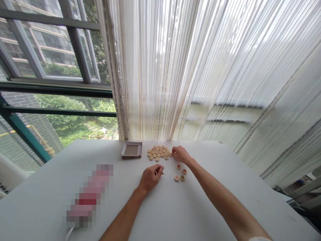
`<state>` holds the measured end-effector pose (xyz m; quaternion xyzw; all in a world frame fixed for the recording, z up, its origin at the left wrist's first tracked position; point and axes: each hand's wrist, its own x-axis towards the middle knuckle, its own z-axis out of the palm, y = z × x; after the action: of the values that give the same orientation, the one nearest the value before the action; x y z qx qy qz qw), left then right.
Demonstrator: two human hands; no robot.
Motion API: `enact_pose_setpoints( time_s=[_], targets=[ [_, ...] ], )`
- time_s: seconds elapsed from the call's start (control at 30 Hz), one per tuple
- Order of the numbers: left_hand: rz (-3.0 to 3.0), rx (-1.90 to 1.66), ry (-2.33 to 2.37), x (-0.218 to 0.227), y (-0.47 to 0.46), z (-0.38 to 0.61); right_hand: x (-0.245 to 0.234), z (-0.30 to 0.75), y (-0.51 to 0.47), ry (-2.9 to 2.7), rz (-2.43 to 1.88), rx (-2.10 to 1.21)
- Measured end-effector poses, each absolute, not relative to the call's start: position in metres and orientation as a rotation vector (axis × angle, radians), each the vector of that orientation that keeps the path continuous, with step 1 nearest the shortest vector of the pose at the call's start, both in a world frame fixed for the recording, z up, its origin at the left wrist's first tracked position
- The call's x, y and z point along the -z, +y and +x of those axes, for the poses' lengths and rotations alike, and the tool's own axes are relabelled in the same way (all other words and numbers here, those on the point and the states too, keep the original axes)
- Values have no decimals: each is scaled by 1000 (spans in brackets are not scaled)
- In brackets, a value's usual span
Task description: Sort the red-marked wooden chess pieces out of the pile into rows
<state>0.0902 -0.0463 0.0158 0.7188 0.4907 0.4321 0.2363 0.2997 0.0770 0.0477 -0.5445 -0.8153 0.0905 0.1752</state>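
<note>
A cluster of round wooden xiangqi pieces lies on the white table, most of them blank side up and a few showing characters. My right hand is at the cluster's right edge, its fingers pinched on one xiangqi piece that they partly hide. My left hand rests closer to me, just below the cluster. Its fingers are closed in a pinch, and a thin white bit shows at the tips, too small to name. Between my forearms, several pieces lie apart with red or dark characters facing up.
A shallow open box stands left of the cluster. On the left of the table lies a blurred-out pink item with a white cord. Striped sheer curtains hang behind the table's far edge, beside an open window.
</note>
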Motion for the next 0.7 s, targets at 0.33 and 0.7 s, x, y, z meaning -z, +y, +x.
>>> enact_pose_setpoints(
  time_s=[0.33,0.7],
  targets=[
    [2010,-1155,1358,-16,-47,90,-75,317,20,-1927,-1047,-1174],
    [1888,-1366,1200,-17,-53,108,-51,304,-28,-1434,-748,-1663]
  ],
)
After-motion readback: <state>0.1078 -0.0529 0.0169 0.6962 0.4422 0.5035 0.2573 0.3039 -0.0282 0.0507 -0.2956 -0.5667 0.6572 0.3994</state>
